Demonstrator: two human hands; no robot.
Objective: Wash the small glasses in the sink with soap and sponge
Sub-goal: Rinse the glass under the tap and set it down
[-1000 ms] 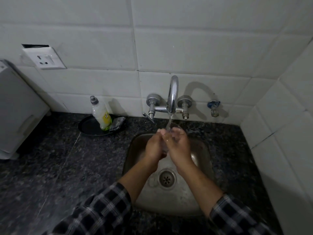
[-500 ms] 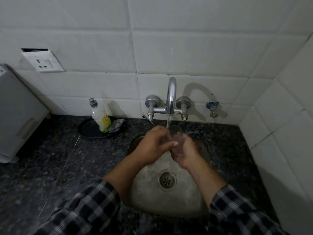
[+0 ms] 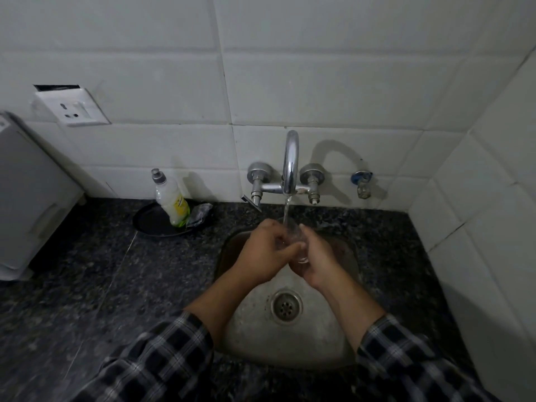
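A small clear glass (image 3: 293,239) is held upright above the steel sink (image 3: 290,338), directly under the chrome tap (image 3: 290,163). A thin stream of water runs into its open top. My right hand (image 3: 314,256) wraps around the glass from the right. From the left, my left hand (image 3: 262,250) has its fingers pressed against the glass's side. Most of the glass is hidden between the two hands. A soap bottle (image 3: 171,200) with a yellow label and a grey sponge (image 3: 200,213) sit on a black plate (image 3: 150,224) left of the sink.
Dark speckled granite counter (image 3: 95,285) surrounds the sink. A grey-white appliance (image 3: 29,192) stands at the far left under a wall socket (image 3: 72,107). White tiled walls close in behind and to the right. A small blue-capped valve (image 3: 361,184) sticks out right of the tap.
Both hands have shifted slightly lower and toward me with the glass, staying under the running water. My left hand's fingers have slid along the glass's side.
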